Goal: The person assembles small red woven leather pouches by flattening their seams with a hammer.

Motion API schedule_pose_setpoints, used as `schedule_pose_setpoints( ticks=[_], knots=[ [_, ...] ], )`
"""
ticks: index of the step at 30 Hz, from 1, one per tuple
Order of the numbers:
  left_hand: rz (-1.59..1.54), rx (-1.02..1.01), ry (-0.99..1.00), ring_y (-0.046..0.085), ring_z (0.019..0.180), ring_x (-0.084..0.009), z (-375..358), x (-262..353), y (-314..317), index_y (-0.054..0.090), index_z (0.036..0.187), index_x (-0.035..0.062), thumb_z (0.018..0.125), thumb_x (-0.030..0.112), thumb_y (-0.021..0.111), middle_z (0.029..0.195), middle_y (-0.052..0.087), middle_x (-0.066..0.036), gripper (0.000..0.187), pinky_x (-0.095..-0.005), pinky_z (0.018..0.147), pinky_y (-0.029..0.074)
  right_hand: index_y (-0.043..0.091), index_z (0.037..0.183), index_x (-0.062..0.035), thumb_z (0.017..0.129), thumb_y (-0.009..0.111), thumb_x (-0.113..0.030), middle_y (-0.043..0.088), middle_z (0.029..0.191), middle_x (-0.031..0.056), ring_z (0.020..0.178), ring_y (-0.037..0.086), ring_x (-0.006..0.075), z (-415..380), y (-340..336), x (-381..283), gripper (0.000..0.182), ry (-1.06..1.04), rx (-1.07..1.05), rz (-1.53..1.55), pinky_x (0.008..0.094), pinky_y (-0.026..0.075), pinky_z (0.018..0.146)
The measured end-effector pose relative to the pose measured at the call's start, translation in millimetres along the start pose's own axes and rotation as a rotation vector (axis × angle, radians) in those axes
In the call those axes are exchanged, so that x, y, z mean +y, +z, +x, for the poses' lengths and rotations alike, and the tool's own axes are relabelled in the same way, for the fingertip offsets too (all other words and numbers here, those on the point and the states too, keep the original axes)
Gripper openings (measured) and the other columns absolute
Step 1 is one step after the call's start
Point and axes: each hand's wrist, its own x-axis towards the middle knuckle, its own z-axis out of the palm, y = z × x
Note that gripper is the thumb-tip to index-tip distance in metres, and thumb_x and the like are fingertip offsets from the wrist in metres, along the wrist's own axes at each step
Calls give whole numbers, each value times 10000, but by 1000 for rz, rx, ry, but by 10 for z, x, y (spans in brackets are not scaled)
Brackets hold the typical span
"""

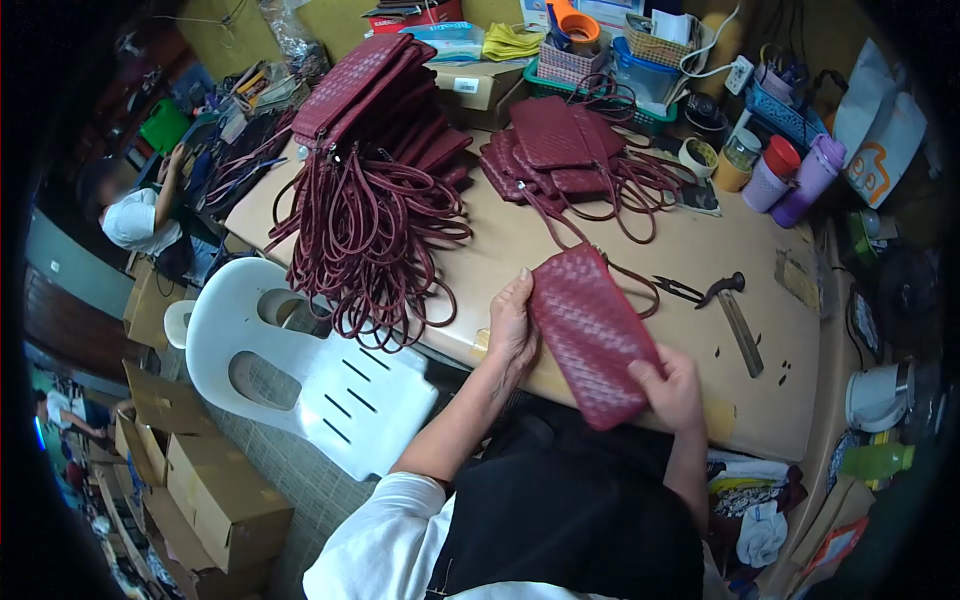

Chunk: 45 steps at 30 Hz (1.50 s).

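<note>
A dark red woven-pattern wristlet pouch is held up in front of me, tilted, over the table's near edge. My left hand grips its upper left side. At the lower right corner, my right hand closes on it with the thumb on the front face. The pouch's thin strap hangs behind its upper right side. Beyond it lies a smaller pile of similar pouches. To the left rises a tall stack of pouches, their looped straps spilling over the table edge.
Pliers and a hammer lie right of the pouch on the brown-covered table. Baskets, jars and a purple tumbler line the back right. A white plastic chair and cardboard boxes stand left. Another person sits far left.
</note>
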Motion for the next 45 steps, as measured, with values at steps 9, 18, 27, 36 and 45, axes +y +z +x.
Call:
schedule_pose_setpoints(
  ticks=[9,18,27,36,45],
  knots=[
    [1463,-1006,892,438,1260,-338,-712,612,766,477,1345,74,683,612,711,1334,479,-159,885,-497,1073,251,551,1171,87,1012,392,-321,641,1116,183,976,645,238,46,-214,-70,466,13,62,1004,367,514,864],
    [765,-913,709,580,1118,-350,-1083,525,969,559,1225,-57,1026,317,316,1205,584,-253,488,-395,959,447,369,1369,22,876,462,-649,463,1350,168,1256,454,301,-540,2,-568,838,-311,-356,153,453,350,1073],
    [472,-1056,369,529,1188,-359,-1094,308,941,577,1191,-96,997,248,432,1228,586,-230,421,-465,1032,368,426,1297,3,873,494,-634,469,1329,156,1224,468,277,-200,383,-663,769,-434,-372,1002,438,361,1059],
    [576,-1367,372,510,1202,-306,-749,405,906,652,1070,41,951,285,532,1168,628,-127,297,-465,1075,283,422,1317,-3,853,454,-703,497,1273,133,1195,488,249,-219,245,-349,841,-126,-230,1415,386,375,1048],
    [771,-731,460,651,798,-171,-562,90,642,645,781,36,953,227,537,766,689,-58,280,-434,1055,315,559,1169,32,1019,383,-360,578,1156,77,1026,545,150,-199,189,-22,455,88,-34,300,330,434,883]
  ],
)
